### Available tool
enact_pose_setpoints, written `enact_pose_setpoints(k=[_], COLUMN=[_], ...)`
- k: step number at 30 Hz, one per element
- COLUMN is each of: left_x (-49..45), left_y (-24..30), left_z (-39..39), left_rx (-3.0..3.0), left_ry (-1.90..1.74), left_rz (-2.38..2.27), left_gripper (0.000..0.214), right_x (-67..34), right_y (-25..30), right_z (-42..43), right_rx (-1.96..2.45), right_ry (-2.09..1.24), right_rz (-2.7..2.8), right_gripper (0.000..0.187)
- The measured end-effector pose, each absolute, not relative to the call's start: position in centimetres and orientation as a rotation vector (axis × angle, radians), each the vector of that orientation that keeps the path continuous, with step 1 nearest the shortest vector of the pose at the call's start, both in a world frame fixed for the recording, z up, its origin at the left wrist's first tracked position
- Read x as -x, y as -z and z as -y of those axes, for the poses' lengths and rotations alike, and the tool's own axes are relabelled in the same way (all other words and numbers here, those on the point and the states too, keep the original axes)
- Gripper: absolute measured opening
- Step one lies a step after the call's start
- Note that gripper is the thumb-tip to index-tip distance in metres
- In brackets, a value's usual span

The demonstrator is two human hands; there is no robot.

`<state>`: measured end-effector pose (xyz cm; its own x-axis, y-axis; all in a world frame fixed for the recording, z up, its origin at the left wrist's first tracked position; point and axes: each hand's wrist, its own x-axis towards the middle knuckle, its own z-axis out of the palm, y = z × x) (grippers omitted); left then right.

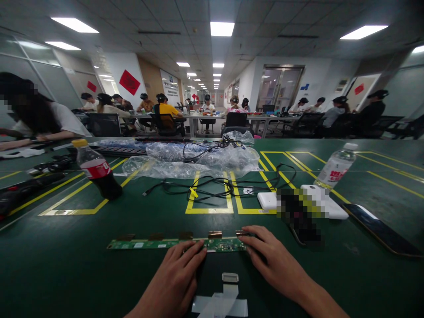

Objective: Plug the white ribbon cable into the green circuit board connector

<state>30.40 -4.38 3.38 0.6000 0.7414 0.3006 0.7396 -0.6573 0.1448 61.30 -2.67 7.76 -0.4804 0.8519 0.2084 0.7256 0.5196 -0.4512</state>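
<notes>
A long narrow green circuit board (149,244) with several brass connectors on its far edge lies across the dark green table (66,274) in front of me. My left hand (175,278) rests palm down, its fingertips pressing the board near the middle. My right hand (270,258) lies palm down too, its fingers on the board's right end. Neither hand grips anything. Between my wrists lies a white flat ribbon cable (221,300).
A cola bottle (96,170) stands at left, a water bottle (334,168) at right. Crumpled clear plastic (198,159) and black cables (212,185) lie beyond the board, with white boxes (268,201) and a dark phone (380,229) to the right. Other people sit at far tables.
</notes>
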Motion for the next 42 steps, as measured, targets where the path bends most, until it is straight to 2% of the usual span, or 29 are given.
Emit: enact_pose_setpoints(k=[4, 9, 17, 26, 42], left_x=[-32.3, -32.6, -32.5, -32.0, -31.1], left_y=[-4.4, -5.3, -5.5, -6.7, -6.0], left_z=[4.0, 3.8, 3.8, 3.6, 3.6], left_rx=[-2.755, -2.773, -2.862, -2.781, -2.731], left_ry=[-0.53, -0.544, -0.514, -0.401, -0.366], left_rz=[-1.197, -1.135, -0.749, -1.018, -1.038], left_gripper=[0.071, 0.059, 0.059, 0.058, 0.056], right_x=[-61.0, -60.9, -60.9, -61.0, -61.3], right_y=[-7.4, -7.4, -7.7, -8.0, -8.0], right_z=[2.9, 3.1, 3.1, 3.4, 3.9], right_rx=[1.266, 1.238, 1.346, 1.349, 1.236], right_ry=[-0.422, -0.51, -0.627, -0.655, -0.626], right_rz=[2.398, 2.483, 2.544, 2.559, 2.673], right_gripper=[0.037, 0.048, 0.046, 0.051, 0.056])
